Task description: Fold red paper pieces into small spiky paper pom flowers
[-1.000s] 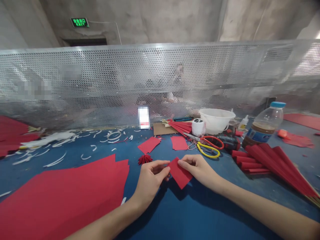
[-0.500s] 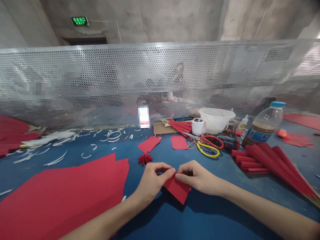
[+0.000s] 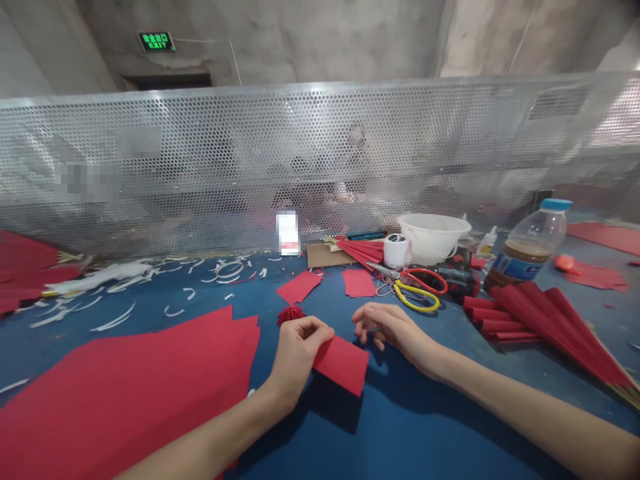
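Observation:
My left hand [image 3: 299, 351] pinches the left edge of a rectangular piece of red paper [image 3: 343, 365], which lies flat on the blue tabletop [image 3: 400, 427]. My right hand [image 3: 390, 331] rests to the right of that piece, fingers loosely apart, holding nothing and just off the paper's upper corner. A small pleated red paper rosette [image 3: 291, 315] sits just beyond my left hand. To the left of that hand lies a broad stack of red paper sheets [image 3: 135, 380]. Two loose red paper pieces [image 3: 299, 287] [image 3: 359, 283] lie further out.
Scissors [image 3: 415, 290] with red and yellow handles lie beyond my right hand, near a white bowl [image 3: 433, 238] and a thread spool [image 3: 397, 251]. Pleated red paper fans [image 3: 535, 317] and a plastic bottle [image 3: 530, 253] stand right. A perforated metal barrier [image 3: 320, 160] runs behind the table.
My right hand has let go of the red paper and drawn back to the right. The paper now lies flatter and squarer, held by my left hand alone.

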`<state>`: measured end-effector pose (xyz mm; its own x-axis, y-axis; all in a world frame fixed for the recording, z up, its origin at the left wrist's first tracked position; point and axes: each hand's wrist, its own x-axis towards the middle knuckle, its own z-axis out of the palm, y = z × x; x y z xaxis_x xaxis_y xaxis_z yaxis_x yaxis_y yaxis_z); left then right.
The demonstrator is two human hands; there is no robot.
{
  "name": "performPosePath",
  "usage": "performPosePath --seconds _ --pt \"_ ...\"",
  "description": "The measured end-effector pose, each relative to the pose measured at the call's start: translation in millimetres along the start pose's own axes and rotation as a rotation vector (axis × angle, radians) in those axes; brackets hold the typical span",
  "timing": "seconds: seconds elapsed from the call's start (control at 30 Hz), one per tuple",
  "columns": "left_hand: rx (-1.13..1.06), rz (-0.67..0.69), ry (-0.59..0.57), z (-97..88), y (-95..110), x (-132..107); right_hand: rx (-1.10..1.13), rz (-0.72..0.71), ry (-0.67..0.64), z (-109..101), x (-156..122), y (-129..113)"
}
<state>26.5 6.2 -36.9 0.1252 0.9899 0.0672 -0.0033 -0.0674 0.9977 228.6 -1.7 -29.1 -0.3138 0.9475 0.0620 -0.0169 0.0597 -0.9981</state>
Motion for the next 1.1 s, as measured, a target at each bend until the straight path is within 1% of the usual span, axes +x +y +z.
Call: performPosePath --seconds 0.07,0.1,0.17,0.23,0.3,0.37,0.43,0.5,0.6,0.63,0.67,0.73,0.8,0.9,0.97,1.03,1.1 --pt "0.065 0.026 -0.086 1.3 2 -1 -0.155 -0.03 -0.097 6 -5 -3" --pt "0.074 0.032 -0.102 1.7 2 -2 -0.238 -0.049 -0.122 8 -8 -4" --pt "0.043 0.036 -0.084 1.9 2 -1 -0.352 -0.058 -0.148 12 -13 -6" --pt "0.0 0.026 -0.052 1.8 1 0 -0.369 -0.064 -0.109 12 -13 -5" --pt "-0.018 0.005 -0.06 2.1 1 0 -0.321 -0.072 -0.043 9 -10 -3" --pt "0.019 -0.001 -0.112 3.0 3 0 -0.265 -0.072 0.0 6 -4 0" --pt "0.092 0.007 -0.172 4.2 6 -1 -0.252 -0.067 0.007 5 -1 2" --pt "0.157 0.011 -0.197 5.0 9 -2 -0.305 -0.097 0.057 5 -1 4" --pt "0.21 0.0 -0.185 5.1 10 -3 -0.457 -0.217 0.216 9 -9 3" --pt "0.227 0.004 -0.178 5.0 10 -3 -0.507 -0.252 0.225 11 -12 3" --pt "0.243 0.015 -0.173 4.9 9 -3 -0.551 -0.279 0.188 12 -16 3" --pt "0.262 0.046 -0.174 4.7 7 -3 -0.606 -0.285 0.079 14 -21 3" --pt "0.271 0.064 -0.196 4.7 4 -4 -0.606 -0.271 -0.017 14 -22 3" --pt "0.268 0.049 -0.264 4.5 1 -4 -0.507 -0.257 -0.061 13 -20 2" --pt "0.254 0.041 -0.289 4.2 -1 -4 -0.431 -0.243 -0.098 12 -18 0" --pt "0.245 0.037 -0.28 3.8 -1 -4 -0.395 -0.228 -0.153 12 -18 -2" --pt "0.246 0.036 -0.265 3.4 0 -3 -0.369 -0.208 -0.175 12 -18 -3"
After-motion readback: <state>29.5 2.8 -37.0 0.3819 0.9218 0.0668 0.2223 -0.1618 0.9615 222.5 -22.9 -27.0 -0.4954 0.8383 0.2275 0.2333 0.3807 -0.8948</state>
